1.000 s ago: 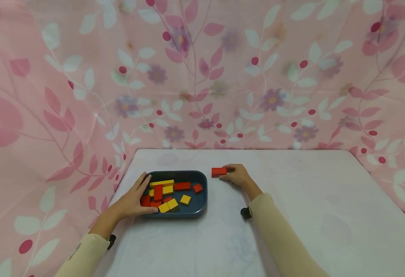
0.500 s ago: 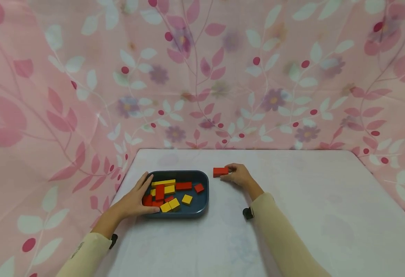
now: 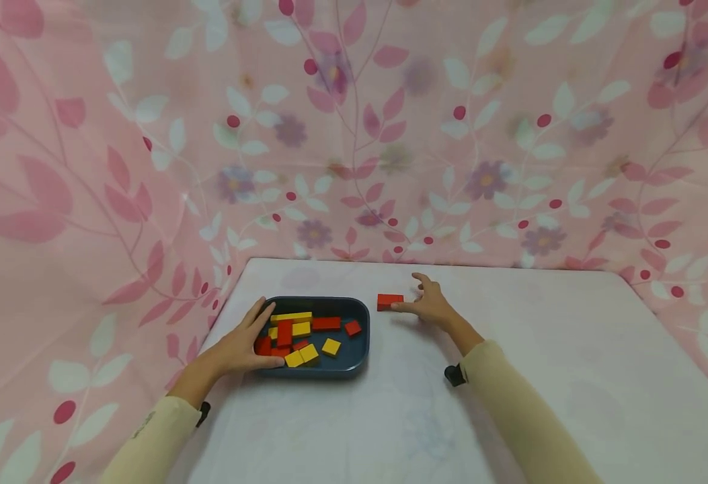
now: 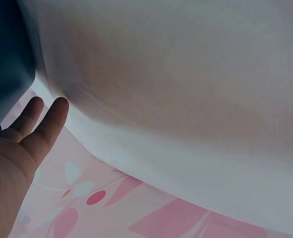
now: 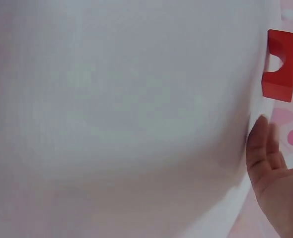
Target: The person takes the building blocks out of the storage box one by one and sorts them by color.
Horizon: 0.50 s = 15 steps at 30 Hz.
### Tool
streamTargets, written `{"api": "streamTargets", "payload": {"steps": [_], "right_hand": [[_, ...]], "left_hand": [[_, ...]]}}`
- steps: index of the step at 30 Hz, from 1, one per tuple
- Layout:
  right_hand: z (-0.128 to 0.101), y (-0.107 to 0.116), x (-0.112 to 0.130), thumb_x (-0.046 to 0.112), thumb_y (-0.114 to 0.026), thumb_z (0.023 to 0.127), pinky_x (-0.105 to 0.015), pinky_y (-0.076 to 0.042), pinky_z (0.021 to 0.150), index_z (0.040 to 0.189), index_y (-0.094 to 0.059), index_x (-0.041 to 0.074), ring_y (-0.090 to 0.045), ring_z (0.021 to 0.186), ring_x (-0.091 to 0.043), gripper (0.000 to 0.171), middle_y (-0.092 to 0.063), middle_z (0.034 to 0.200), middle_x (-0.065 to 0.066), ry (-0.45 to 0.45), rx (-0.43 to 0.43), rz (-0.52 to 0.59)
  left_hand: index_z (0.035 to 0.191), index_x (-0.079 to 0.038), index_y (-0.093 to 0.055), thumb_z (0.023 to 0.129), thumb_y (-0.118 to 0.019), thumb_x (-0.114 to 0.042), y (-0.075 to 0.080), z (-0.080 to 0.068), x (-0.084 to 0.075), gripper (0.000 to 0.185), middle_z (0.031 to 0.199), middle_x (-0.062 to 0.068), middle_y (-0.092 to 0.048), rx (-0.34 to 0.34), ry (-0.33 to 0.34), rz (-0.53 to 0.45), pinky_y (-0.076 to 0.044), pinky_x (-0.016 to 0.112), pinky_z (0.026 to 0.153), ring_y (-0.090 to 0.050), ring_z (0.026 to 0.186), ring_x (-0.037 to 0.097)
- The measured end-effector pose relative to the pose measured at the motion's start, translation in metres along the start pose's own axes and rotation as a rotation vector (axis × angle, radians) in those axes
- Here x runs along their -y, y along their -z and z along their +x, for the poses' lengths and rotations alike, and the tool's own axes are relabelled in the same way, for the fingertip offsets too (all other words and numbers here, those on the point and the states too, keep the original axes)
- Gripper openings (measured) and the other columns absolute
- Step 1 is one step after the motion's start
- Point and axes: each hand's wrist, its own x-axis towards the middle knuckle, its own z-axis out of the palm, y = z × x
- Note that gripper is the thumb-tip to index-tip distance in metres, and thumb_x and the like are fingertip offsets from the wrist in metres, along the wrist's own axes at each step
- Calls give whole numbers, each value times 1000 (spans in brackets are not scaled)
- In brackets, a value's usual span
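Note:
A dark blue tray [image 3: 361,366] holds several red and yellow toy blocks [image 3: 293,329]. My left hand [image 3: 241,343] rests against its left end, with fairly straight fingers by the far corner and the thumb at the near edge. In the left wrist view, two fingers [image 4: 54,124] extend beside the tray's wall. A red arch block [image 3: 388,302], its curved cutout showing in the right wrist view, stands on the table right of the tray. My right hand [image 3: 432,306] is beside this block, fingers spread and thumb close to its near side; whether the thumb touches it I cannot tell.
A white cloth covers the table [image 3: 390,417]. Behind it and to the left hangs a pink floral curtain [image 3: 354,134]. The tray's raised rim lies a short way left of the arch block.
My right hand has let go of the red arch block, its fingers lifting and spreading away. The block stays on the table. My left hand keeps its place at the tray.

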Motion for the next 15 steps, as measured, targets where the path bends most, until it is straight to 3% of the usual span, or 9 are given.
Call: {"api": "streamTargets", "payload": {"steps": [3,8,15], "right_hand": [[-4,5,3,57,-81,72,-59,-44,106,157,-18,20,-41,132,-39,112,-18,155,-21,61,-26,-53],[-8,11,8,60,-76,76,-72,-29,109,160,-9,21,-23,145,-46,114,2,164,-21,166,-86,-262],[-17,13,16,62,-61,85,-70,-16,116,160,-15,19,-17,147,-50,98,11,165,-18,314,-153,-536]], "left_hand": [[160,-21,-11,72,-72,-72,1,0,0,119,167,10,2,0,-5,5,-41,68,102,-36,139,48],[160,-20,-12,72,-71,-72,2,-1,0,118,167,11,3,13,1,5,-41,68,103,-36,139,49],[160,-20,-12,73,-71,-71,3,-2,-2,117,167,11,4,13,7,-6,-41,67,104,-35,140,48]]}}
